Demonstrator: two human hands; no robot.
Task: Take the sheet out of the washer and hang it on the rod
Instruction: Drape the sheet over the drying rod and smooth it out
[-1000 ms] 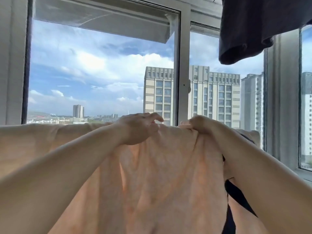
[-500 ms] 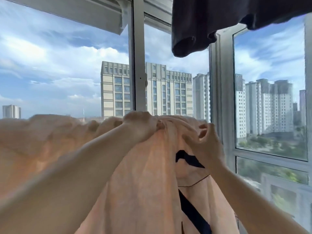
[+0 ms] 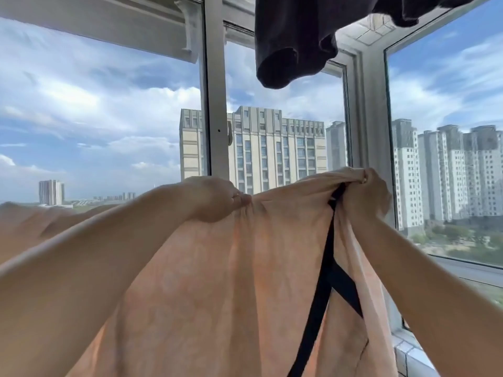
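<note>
A peach-coloured sheet [image 3: 217, 281] with a dark stripe [image 3: 324, 284] hangs draped across the lower half of the view, its top fold running left to right in front of the window. The rod under the fold is hidden by the cloth. My left hand [image 3: 215, 200] grips the top fold near the middle, fingers curled into the fabric. My right hand [image 3: 364, 194] grips a bunched part of the fold farther right and a little higher, where the stripe begins.
A dark garment [image 3: 304, 36] hangs overhead at the upper right. Behind the sheet stand grey window frames [image 3: 215, 104] and a corner post [image 3: 367, 131]. A tiled sill [image 3: 411, 352] runs along the lower right.
My right hand has moved right along the fold and now grips bunched cloth, stretching the sheet between both hands. The view has shifted right.
</note>
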